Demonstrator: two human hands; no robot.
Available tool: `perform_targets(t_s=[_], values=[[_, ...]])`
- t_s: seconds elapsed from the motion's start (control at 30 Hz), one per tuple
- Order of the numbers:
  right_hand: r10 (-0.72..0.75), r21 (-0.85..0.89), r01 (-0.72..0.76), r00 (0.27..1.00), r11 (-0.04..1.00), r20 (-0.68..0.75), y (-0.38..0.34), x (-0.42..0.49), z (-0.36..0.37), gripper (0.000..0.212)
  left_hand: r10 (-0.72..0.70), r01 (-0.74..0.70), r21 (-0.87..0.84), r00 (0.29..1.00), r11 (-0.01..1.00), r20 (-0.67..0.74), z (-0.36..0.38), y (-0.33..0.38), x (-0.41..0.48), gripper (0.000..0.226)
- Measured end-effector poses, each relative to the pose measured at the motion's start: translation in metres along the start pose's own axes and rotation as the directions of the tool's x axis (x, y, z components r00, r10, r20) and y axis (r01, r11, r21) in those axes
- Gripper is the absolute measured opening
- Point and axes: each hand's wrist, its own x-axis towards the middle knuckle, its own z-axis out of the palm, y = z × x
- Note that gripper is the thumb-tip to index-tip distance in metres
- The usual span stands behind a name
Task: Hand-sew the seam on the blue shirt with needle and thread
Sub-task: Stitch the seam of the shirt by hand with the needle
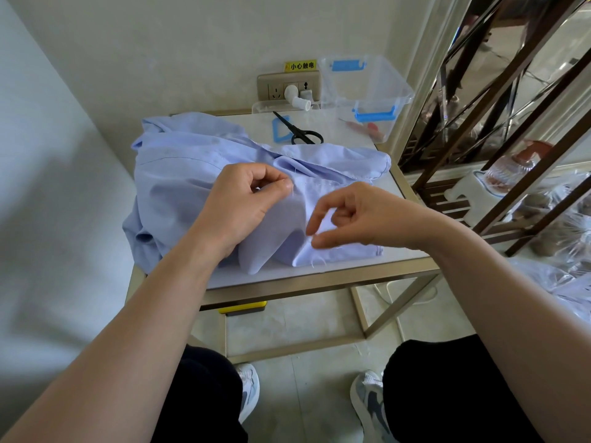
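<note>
Furthest left, the left hand [246, 199] lies on the blue shirt [185, 174], knuckles up. Its thumb and forefinger are pressed together, pinching a fine pale thread [292, 192] that hangs just below the tips. The other fingers are curled into the palm. The needle is too small to make out.

The shirt lies heaped over the left and middle of the table [403, 251], with one fold hanging over the near edge. A stitched seam [323, 183] runs rightward from the left fingertips across the cloth.

Beyond the shirt, at the far side of the tabletop, a blue plastic frame [277, 129] lies touching black scissors [299, 131]. On the wall behind them is a socket plate [278, 86] with a white plug [295, 95] in it, and a yellow label [300, 65] above.

To the right of the seam, the right hand [355, 215] hovers low over the near fold. Its forefinger and thumb curve toward each other with their tips apart. The thumb tip rests on the cloth and the remaining fingers are loosely curled.

At the far right corner of the table stands a clear plastic box [380, 91] with blue latches. Right of the table is a metal-framed shelf [511, 129].
</note>
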Motion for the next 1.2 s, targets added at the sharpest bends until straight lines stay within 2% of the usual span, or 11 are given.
perform_targets(t_s=[0.1,0.17,0.3,0.43,0.7,0.8,0.87,1.0,1.2], values=[[0.035,0.144,0.008,0.955,0.990,-0.295,0.002,0.004,-0.002,0.013,0.005,-0.004,-0.022,0.999,1.000,0.048,-0.001,0.002,-0.001,0.012],[0.043,0.216,0.036,0.935,0.976,-0.352,0.002,0.006,0.000,0.023,0.017,-0.016,-0.011,0.996,1.000,0.082,0.000,0.005,-0.003,0.013],[0.028,0.142,0.020,0.944,0.990,-0.328,0.001,0.011,0.010,0.010,0.031,-0.030,-0.010,0.991,1.000,0.129,0.001,0.008,-0.007,0.012],[0.043,0.150,0.015,0.925,0.988,-0.377,0.006,0.013,0.007,0.021,-0.003,-0.001,0.040,0.993,0.999,0.119,-0.003,0.006,-0.006,0.013],[0.042,0.139,0.008,0.934,0.990,-0.355,0.008,0.013,0.007,0.016,0.011,-0.014,0.043,0.996,0.999,0.083,-0.004,0.006,-0.007,0.016],[0.035,0.146,0.019,0.933,0.989,-0.358,0.007,0.012,0.009,0.012,-0.009,0.007,0.025,0.996,1.000,0.093,-0.003,0.005,-0.008,0.011],[0.043,0.173,0.025,0.924,0.985,-0.380,0.005,0.012,0.009,0.005,-0.011,0.009,0.019,0.996,1.000,0.088,-0.003,0.004,-0.008,0.009],[0.081,0.354,0.074,0.911,0.932,-0.403,0.003,0.013,0.007,0.022,-0.019,0.019,-0.002,0.996,1.000,0.083,-0.004,0.002,-0.006,0.008],[-0.093,0.252,0.171,0.951,0.953,-0.294,0.006,0.014,0.011,0.015,-0.059,0.060,-0.012,0.997,0.998,0.047,-0.003,0.001,-0.004,0.008]])
